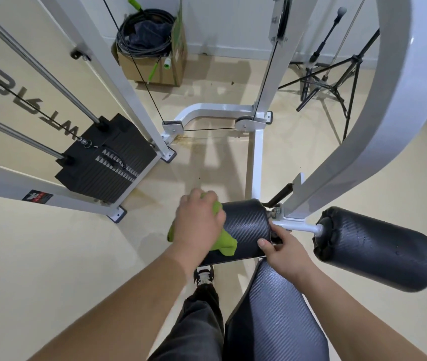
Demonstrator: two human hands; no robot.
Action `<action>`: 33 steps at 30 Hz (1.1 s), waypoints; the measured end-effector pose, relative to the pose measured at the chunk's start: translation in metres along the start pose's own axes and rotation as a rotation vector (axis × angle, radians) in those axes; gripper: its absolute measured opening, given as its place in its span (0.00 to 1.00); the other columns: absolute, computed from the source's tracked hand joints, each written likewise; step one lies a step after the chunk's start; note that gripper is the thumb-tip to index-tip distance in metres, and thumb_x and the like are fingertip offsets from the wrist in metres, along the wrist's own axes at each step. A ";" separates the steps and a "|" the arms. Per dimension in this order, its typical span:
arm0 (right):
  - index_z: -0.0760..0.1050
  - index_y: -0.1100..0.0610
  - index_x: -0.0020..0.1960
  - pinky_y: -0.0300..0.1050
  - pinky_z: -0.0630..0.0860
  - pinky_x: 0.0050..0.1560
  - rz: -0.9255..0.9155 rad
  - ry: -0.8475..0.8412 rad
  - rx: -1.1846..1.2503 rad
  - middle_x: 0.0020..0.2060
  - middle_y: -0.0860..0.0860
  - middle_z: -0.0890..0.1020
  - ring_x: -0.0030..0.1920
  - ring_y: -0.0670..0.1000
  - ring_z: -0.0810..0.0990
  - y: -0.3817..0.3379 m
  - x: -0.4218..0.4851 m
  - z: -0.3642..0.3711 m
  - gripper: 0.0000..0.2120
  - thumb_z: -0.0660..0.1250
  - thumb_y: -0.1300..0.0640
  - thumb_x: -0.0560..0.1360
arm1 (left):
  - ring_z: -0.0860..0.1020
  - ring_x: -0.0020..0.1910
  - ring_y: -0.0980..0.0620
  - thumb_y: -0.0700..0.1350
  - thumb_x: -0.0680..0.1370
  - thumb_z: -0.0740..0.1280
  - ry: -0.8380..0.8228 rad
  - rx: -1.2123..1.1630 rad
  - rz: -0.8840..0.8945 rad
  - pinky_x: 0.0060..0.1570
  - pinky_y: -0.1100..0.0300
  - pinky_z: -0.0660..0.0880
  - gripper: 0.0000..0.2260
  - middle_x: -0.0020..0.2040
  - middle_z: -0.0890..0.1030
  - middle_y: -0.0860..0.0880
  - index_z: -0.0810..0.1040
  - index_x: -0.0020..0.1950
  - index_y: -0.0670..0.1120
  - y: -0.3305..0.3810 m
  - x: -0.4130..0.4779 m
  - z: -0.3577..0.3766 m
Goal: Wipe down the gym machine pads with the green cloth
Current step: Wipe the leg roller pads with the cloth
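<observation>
1. Overhead, the white machine frame (pixel 379 121) curves down to the left roller pad, the landmark for all that follows; its upper part runs out of view, so I cannot tell what kind of machine it is.
2. Left of and beyond that pad stands the black weight stack (pixel 105 162) on its guide rods, well apart from the hands.
3. Just below the pad lies the seat pad (pixel 280 313), cut off at the bottom edge and partly covered by the right forearm.
4. To the pad's right, the right roller pad (pixel 379 248) sits on the same white axle, untouched by either hand.
5. The left roller pad (pixel 246 225) itself is the one being wiped; its far end is hidden under hand and cloth.
6. The left hand (pixel 196 225) presses down with fingers curled over the green cloth (pixel 224 243), which is bunched between palm and pad at the pad's left end, probably so the wipe can wrap round the curve.
7. The right hand (pixel 282 246) pinches narrowly at the pad's right end by the axle, seemingly to stop the roller turning; whether the fingertips grip the pad or only the end cap is hard to make out.
</observation>
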State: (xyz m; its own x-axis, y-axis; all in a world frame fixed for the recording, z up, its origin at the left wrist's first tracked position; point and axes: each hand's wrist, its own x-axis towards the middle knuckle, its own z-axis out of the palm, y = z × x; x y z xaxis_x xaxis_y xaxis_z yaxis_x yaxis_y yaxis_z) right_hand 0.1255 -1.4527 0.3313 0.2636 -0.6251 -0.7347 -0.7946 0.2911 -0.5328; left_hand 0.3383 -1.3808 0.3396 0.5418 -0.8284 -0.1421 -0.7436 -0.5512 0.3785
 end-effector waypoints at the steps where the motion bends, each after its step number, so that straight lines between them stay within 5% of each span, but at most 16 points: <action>1: 0.71 0.45 0.76 0.53 0.74 0.70 -0.002 0.004 -0.034 0.62 0.46 0.83 0.62 0.51 0.83 -0.001 0.000 -0.001 0.27 0.71 0.51 0.78 | 0.76 0.45 0.38 0.48 0.73 0.67 -0.014 -0.001 0.054 0.47 0.47 0.76 0.11 0.50 0.79 0.42 0.81 0.51 0.45 0.021 -0.002 0.008; 5: 0.78 0.51 0.55 0.49 0.79 0.54 -0.012 0.019 -0.127 0.45 0.48 0.86 0.51 0.54 0.84 -0.007 -0.006 -0.005 0.11 0.70 0.62 0.74 | 0.76 0.49 0.38 0.45 0.69 0.73 -0.073 -0.048 0.387 0.49 0.45 0.77 0.11 0.51 0.79 0.43 0.82 0.50 0.47 0.087 -0.007 0.040; 8: 0.82 0.55 0.48 0.52 0.81 0.55 0.019 -0.029 -0.149 0.42 0.51 0.87 0.48 0.55 0.85 -0.017 -0.003 -0.017 0.05 0.72 0.59 0.72 | 0.74 0.55 0.37 0.44 0.71 0.72 -0.160 -0.068 0.423 0.55 0.42 0.76 0.14 0.59 0.77 0.43 0.81 0.56 0.47 0.063 -0.004 0.029; 12: 0.77 0.42 0.63 0.54 0.80 0.62 0.036 -0.052 0.002 0.52 0.55 0.88 0.54 0.56 0.86 -0.044 -0.001 -0.018 0.19 0.72 0.53 0.74 | 0.74 0.56 0.40 0.45 0.73 0.72 -0.082 -0.157 0.205 0.59 0.44 0.75 0.14 0.61 0.76 0.45 0.80 0.58 0.48 -0.004 -0.018 -0.005; 14: 0.72 0.45 0.74 0.54 0.78 0.67 -0.004 0.009 0.008 0.63 0.51 0.84 0.61 0.54 0.83 -0.050 0.002 -0.011 0.31 0.74 0.43 0.73 | 0.73 0.61 0.43 0.52 0.77 0.68 -0.066 -0.114 0.080 0.63 0.43 0.73 0.15 0.64 0.74 0.48 0.77 0.63 0.53 -0.020 -0.025 -0.022; 17: 0.70 0.51 0.75 0.54 0.76 0.67 0.002 0.069 -0.041 0.66 0.50 0.80 0.64 0.55 0.80 -0.053 0.004 -0.006 0.30 0.73 0.46 0.76 | 0.66 0.66 0.44 0.66 0.80 0.57 -0.109 0.146 -0.016 0.63 0.42 0.70 0.19 0.69 0.65 0.51 0.67 0.70 0.64 -0.019 -0.033 -0.037; 20: 0.72 0.51 0.73 0.54 0.77 0.66 0.028 0.067 -0.014 0.62 0.49 0.80 0.62 0.56 0.80 -0.057 0.000 -0.007 0.27 0.74 0.49 0.76 | 0.67 0.59 0.44 0.61 0.81 0.58 -0.139 0.163 -0.021 0.51 0.50 0.75 0.20 0.65 0.66 0.47 0.66 0.72 0.61 -0.006 -0.036 -0.033; 24: 0.72 0.48 0.62 0.55 0.81 0.58 0.039 0.069 0.081 0.49 0.53 0.86 0.51 0.57 0.85 -0.045 -0.005 0.000 0.20 0.76 0.55 0.74 | 0.73 0.52 0.41 0.46 0.76 0.68 -0.111 0.168 0.036 0.39 0.52 0.72 0.16 0.57 0.74 0.42 0.76 0.65 0.50 0.033 -0.013 -0.006; 30: 0.73 0.55 0.52 0.43 0.75 0.42 0.023 0.065 0.226 0.42 0.51 0.84 0.40 0.48 0.80 -0.016 -0.020 0.002 0.15 0.74 0.66 0.71 | 0.70 0.61 0.39 0.47 0.76 0.69 -0.255 0.026 0.378 0.48 0.47 0.77 0.23 0.67 0.71 0.42 0.72 0.71 0.54 0.100 -0.013 0.017; 33: 0.69 0.55 0.45 0.45 0.70 0.42 0.061 0.040 0.252 0.37 0.51 0.80 0.35 0.50 0.73 -0.012 -0.015 -0.002 0.16 0.76 0.53 0.75 | 0.68 0.64 0.39 0.46 0.76 0.69 -0.301 0.021 0.395 0.54 0.46 0.76 0.24 0.70 0.69 0.43 0.72 0.72 0.55 0.068 -0.003 0.004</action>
State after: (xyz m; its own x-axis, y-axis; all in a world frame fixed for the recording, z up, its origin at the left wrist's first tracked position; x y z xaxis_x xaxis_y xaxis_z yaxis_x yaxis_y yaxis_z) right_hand 0.1302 -1.4481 0.3501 0.1933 -0.6274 -0.7543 -0.6459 0.4973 -0.5792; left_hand 0.2850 -1.4160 0.3622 0.0822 -0.9645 -0.2511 -0.8786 -0.1890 0.4385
